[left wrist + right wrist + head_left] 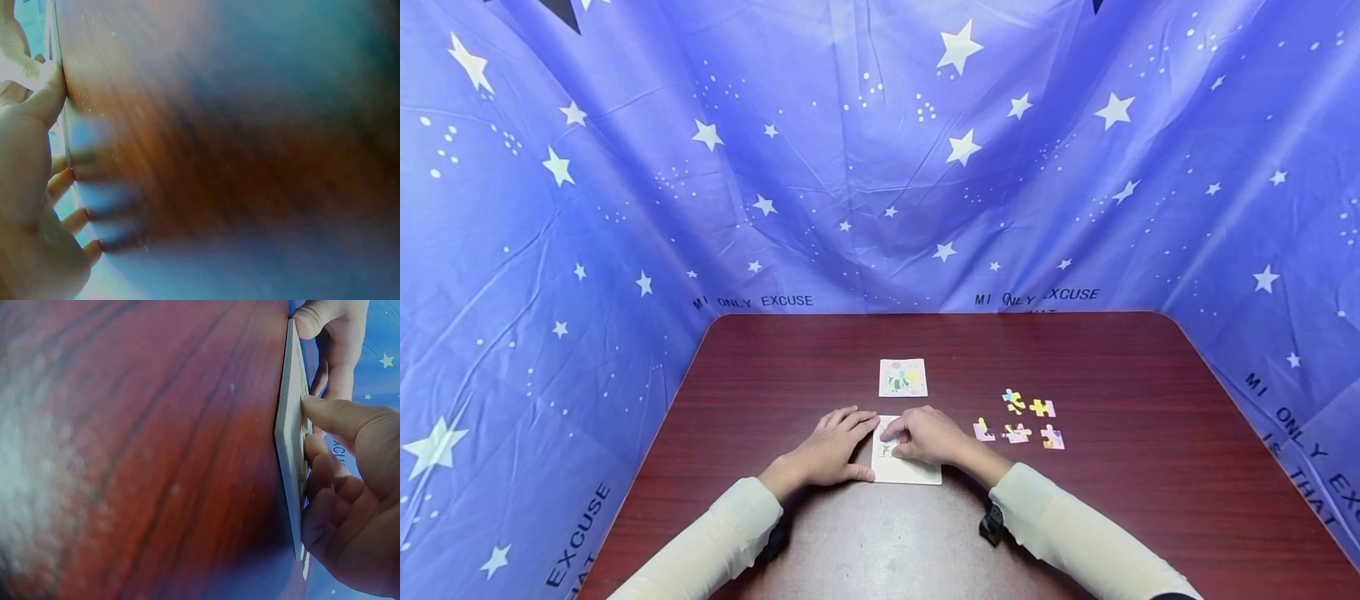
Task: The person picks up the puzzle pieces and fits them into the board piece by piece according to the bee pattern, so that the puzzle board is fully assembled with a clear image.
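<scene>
A pale square puzzle board (917,475) lies flat at the near middle of the table, with part of a printed picture showing. My left hand (831,446) rests along its left side, thumb at the near corner and extended fingers toward the far corner. Over the board, my right hand (928,435) has its thumb (331,412) and bent index finger touching the top, slightly apart. Its other fingers are curled. Whether a puzzle piece lies between thumb and index is hidden. The right wrist view shows the board (289,419) edge-on.
Beyond the board lies a square picture card (903,378) with a colourful print. Several loose jigsaw pieces (1017,433) in yellow and pink lie to the right. A dark red-brown table (760,358) carries everything, enclosed by blue star-patterned curtains (880,167).
</scene>
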Motion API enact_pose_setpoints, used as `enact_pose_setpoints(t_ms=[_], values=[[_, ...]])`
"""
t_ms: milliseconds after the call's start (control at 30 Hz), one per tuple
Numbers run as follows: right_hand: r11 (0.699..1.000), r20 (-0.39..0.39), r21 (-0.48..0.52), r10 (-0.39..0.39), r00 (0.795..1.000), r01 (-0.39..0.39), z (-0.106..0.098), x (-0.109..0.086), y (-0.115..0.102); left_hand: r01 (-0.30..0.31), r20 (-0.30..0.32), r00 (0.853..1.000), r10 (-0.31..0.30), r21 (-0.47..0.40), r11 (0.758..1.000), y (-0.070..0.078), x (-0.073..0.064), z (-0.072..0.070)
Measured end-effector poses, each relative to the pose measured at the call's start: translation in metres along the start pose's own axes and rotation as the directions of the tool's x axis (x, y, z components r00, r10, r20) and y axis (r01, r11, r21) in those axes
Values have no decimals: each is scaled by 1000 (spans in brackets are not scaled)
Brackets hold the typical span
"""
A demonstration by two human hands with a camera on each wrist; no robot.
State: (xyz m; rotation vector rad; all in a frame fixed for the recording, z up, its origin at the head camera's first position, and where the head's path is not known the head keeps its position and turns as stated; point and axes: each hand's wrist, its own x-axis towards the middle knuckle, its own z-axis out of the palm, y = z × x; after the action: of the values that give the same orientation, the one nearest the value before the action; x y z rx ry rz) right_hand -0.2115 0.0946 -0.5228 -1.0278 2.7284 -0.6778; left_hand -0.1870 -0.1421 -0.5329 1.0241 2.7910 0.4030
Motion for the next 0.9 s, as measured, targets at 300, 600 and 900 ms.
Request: enact_pose_setpoints(t_ms=[300,600,900], values=[[1000,0,-20,-17,1000,17,0,-1,0,7,7,1000,-7,-4,1000,0,0,1],[998,-18,-33,-63,998,62,0,-2,1,7,10,1000,-7,-7,1000,-1,0,1],[993,-91,49,-105,990,110,-8,-4,10,5,12,1000,-5,2,1000,-1,0,-1]])
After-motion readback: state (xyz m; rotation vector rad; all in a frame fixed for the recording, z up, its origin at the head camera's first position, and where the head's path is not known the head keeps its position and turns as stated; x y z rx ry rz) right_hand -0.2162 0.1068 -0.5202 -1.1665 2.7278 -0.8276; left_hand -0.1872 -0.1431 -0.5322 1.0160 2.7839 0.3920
